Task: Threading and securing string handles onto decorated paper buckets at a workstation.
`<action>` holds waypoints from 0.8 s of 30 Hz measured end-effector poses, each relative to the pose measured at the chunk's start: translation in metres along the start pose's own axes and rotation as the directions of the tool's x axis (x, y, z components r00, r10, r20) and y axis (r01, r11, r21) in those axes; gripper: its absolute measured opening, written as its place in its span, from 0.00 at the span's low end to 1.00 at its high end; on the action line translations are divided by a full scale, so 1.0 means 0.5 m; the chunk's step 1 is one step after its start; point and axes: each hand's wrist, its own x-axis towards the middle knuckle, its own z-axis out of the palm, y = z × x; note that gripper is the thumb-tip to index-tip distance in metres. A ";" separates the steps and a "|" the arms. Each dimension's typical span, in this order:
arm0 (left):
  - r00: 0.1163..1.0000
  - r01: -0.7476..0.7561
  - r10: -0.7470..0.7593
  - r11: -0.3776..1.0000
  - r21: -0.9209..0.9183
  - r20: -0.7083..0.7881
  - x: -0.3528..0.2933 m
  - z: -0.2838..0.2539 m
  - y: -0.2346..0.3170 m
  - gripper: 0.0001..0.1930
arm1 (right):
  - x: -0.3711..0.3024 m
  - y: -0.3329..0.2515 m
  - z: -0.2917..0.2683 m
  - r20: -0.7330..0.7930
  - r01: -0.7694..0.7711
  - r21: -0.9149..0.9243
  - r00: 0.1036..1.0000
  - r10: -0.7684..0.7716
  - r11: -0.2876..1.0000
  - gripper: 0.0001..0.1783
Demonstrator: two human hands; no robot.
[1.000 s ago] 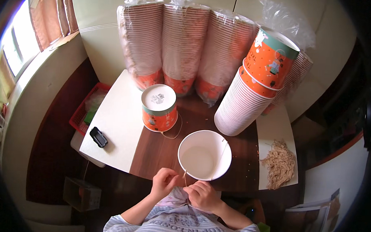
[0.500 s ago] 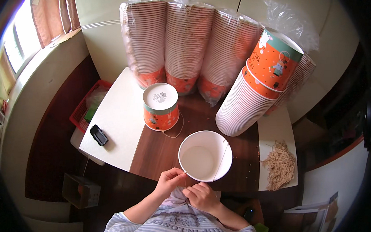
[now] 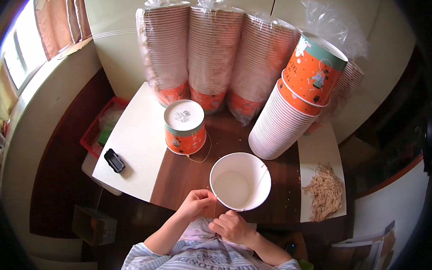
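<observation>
Both hands have dropped nearer the body versus a second ago: then they sat close together right under the near rim of the white paper bucket [image 3: 240,181], now the left hand [image 3: 197,203] is still pinched at the bucket's near-left rim while the right hand [image 3: 229,226] has pulled back toward the lap, fingers curled narrow around something thin. A fine string [image 3: 215,207] looks to run down from the rim between the two hands, though it is too thin to be sure which hand has it; my read is the cord is being drawn taut through the rim, so the handle work on this bucket is mid-way, not finished. A second strand crosses the bucket's open mouth on the right. Bucket itself has not shifted: near centre of the table [image 3: 144,147], upright, mouth up. Unchanged since the earlier frames: the upturned orange bucket [image 3: 184,128] with its loose cord just far-left of it, the leaning stack of nested buckets [image 3: 293,109] to the far right, the bagged stacks [image 3: 214,54] along the far wall, the pile of fibre strings [image 3: 324,191] at right, the small black device [image 3: 114,160] at left.
</observation>
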 end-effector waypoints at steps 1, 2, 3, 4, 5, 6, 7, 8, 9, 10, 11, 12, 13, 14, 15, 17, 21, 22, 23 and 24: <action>1.000 -0.004 0.004 0.999 0.037 -0.001 0.000 0.002 0.003 0.03 | 0.000 0.003 0.001 -0.010 0.004 0.000 1.000 -0.004 1.000 0.06; 1.000 -0.009 0.009 0.999 0.039 -0.002 0.001 -0.001 0.001 0.03 | 0.000 0.003 0.001 -0.013 0.009 -0.001 1.000 -0.009 1.000 0.06; 1.000 -0.018 0.018 0.999 0.031 -0.007 0.004 -0.005 -0.004 0.03 | 0.001 0.004 0.000 -0.024 0.001 -0.006 1.000 -0.001 1.000 0.07; 1.000 -0.027 0.027 0.999 0.022 -0.012 0.006 -0.007 -0.007 0.03 | 0.001 0.004 0.000 -0.035 -0.008 -0.011 0.999 0.007 1.000 0.07; 0.999 -0.031 0.031 0.999 0.024 -0.012 0.004 -0.004 -0.005 0.03 | 0.000 0.001 -0.003 -0.037 -0.005 -0.014 0.999 0.004 1.000 0.07; 0.998 -0.066 0.067 0.994 0.086 -0.008 -0.001 0.003 -0.001 0.04 | 0.000 -0.007 -0.011 -0.065 -0.039 -0.057 0.997 0.036 0.998 0.09; 0.994 -0.104 0.105 0.983 0.149 -0.004 -0.003 0.006 0.003 0.05 | 0.001 -0.014 -0.021 -0.095 -0.072 -0.097 0.993 0.063 0.993 0.11; 0.994 -0.111 0.112 0.982 0.151 -0.003 -0.004 0.003 0.008 0.05 | 0.001 -0.019 -0.037 -0.117 -0.072 -0.129 0.991 0.057 0.989 0.12; 0.990 -0.142 0.143 0.962 0.234 0.014 -0.006 -0.004 0.014 0.05 | -0.003 -0.023 -0.055 -0.140 -0.073 -0.162 0.989 0.051 0.984 0.14; 0.985 -0.171 0.169 0.934 0.315 0.035 -0.008 -0.010 0.018 0.06 | -0.015 -0.022 -0.070 -0.120 -0.098 -0.170 0.990 0.078 0.981 0.17; 0.976 -0.211 0.218 0.932 0.295 0.008 -0.010 -0.014 0.027 0.07 | -0.022 -0.018 -0.085 -0.146 -0.144 -0.221 0.983 0.114 0.964 0.19; 0.944 -0.296 0.330 0.861 0.413 -0.011 -0.008 -0.024 0.032 0.07 | -0.025 -0.013 -0.100 -0.174 -0.191 -0.270 0.974 0.147 0.944 0.21; 0.898 -0.366 0.440 0.767 0.527 -0.017 -0.006 -0.034 0.037 0.07 | -0.024 -0.009 -0.114 -0.184 -0.264 -0.279 0.958 0.218 0.923 0.25; 0.884 -0.369 0.468 0.708 0.602 -0.010 -0.012 -0.041 0.052 0.06 | -0.021 0.002 -0.122 -0.158 -0.328 -0.290 0.943 0.293 0.899 0.24; 0.857 -0.391 0.515 0.615 0.685 0.026 -0.012 -0.042 0.066 0.06 | -0.021 0.013 -0.130 -0.132 -0.398 -0.311 0.918 0.375 0.863 0.23; 0.858 -0.372 0.505 0.474 0.798 0.100 -0.018 -0.043 0.102 0.09 | -0.028 0.038 -0.140 -0.104 -0.353 -0.341 0.935 0.338 0.871 0.12; 0.756 -0.558 0.531 0.217 0.801 0.383 -0.028 -0.040 0.171 0.24 | 0.000 0.060 -0.177 -0.199 -0.251 -0.181 0.956 0.215 0.951 0.08; 0.731 -0.608 0.527 0.216 0.764 0.434 -0.028 -0.042 0.189 0.24 | 0.013 0.068 -0.190 -0.229 -0.217 0.024 0.949 0.216 0.976 0.08; 0.703 -0.657 0.522 0.214 0.723 0.484 -0.029 -0.043 0.204 0.25 | 0.026 0.078 -0.202 -0.258 -0.166 0.225 0.940 0.223 0.960 0.08; 0.727 -0.667 0.496 0.344 0.661 0.475 -0.037 -0.045 0.216 0.26 | 0.043 0.093 -0.215 -0.245 -0.136 0.340 0.943 0.227 0.931 0.09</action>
